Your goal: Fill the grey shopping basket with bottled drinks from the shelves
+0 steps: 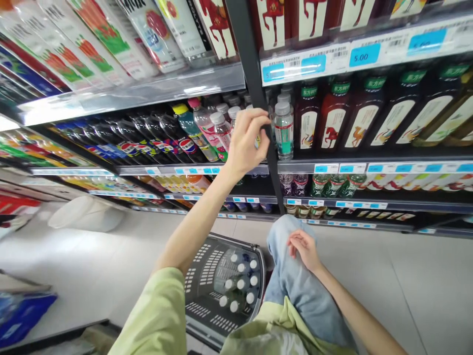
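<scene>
My left hand point(246, 145) is raised to the middle shelf, its fingers curled together against the black upright post point(254, 84). What they hold, if anything, is hidden behind the hand. It is nearest to the clear bottles with white caps point(284, 129) and the pink-capped bottles point(218, 129). My right hand point(303, 248) rests on my knee in blue jeans point(291, 286), fingers loosely bent and holding nothing. On the floor between my arm and my knee stands a dark shopping basket point(207, 276) with several white-capped bottles point(240, 283) upright in it.
Dark cola bottles point(148, 140) fill the shelf to the left and dark tea bottles point(364, 116) the shelf to the right. Blue price tags point(364, 54) line the shelf edges. Lower shelves carry more drinks. A blue package point(22, 315) lies on the pale floor at the far left.
</scene>
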A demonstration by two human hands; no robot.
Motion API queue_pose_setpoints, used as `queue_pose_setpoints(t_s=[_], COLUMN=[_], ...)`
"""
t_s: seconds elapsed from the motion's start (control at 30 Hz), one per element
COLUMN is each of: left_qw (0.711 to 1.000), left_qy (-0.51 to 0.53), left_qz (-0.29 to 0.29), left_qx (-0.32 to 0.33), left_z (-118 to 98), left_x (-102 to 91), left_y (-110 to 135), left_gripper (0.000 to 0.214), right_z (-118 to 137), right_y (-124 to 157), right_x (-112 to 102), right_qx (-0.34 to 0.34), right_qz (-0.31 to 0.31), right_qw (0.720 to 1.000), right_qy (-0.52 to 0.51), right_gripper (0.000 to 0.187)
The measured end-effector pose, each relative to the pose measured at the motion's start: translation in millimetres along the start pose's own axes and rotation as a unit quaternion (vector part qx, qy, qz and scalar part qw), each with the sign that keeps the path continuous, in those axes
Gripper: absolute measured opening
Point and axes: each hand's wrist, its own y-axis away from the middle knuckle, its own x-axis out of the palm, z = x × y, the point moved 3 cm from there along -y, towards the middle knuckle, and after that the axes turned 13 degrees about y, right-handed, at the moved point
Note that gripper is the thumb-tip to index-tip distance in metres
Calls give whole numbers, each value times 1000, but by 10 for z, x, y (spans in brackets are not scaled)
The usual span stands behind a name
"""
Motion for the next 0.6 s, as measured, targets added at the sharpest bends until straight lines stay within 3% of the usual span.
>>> queue_pose_setpoints(t_s=[0.13, 0.33, 0.47, 0.6], left_qw=[998, 995, 994, 999], left_qy=[-14, -24, -15, 1], left_qz=[58, 95, 112, 35], left_qx=[11, -12, -2, -14], left_z=[-150, 11, 31, 160], left_x=[357, 749, 709, 408], left_y=[-241, -446, -379, -210], left_gripper=[43, 51, 37, 20], right_z=[-11, -13, -13, -30], right_y=[-3, 7, 10, 6], right_x=[12, 19, 6, -17], right_qx=[-6, -9, -12, -15], right_qz=[-3, -14, -16, -18], right_qw=[1000, 1000, 1000, 1000], right_qy=[16, 19, 12, 6], right_gripper=[35, 35, 35, 35])
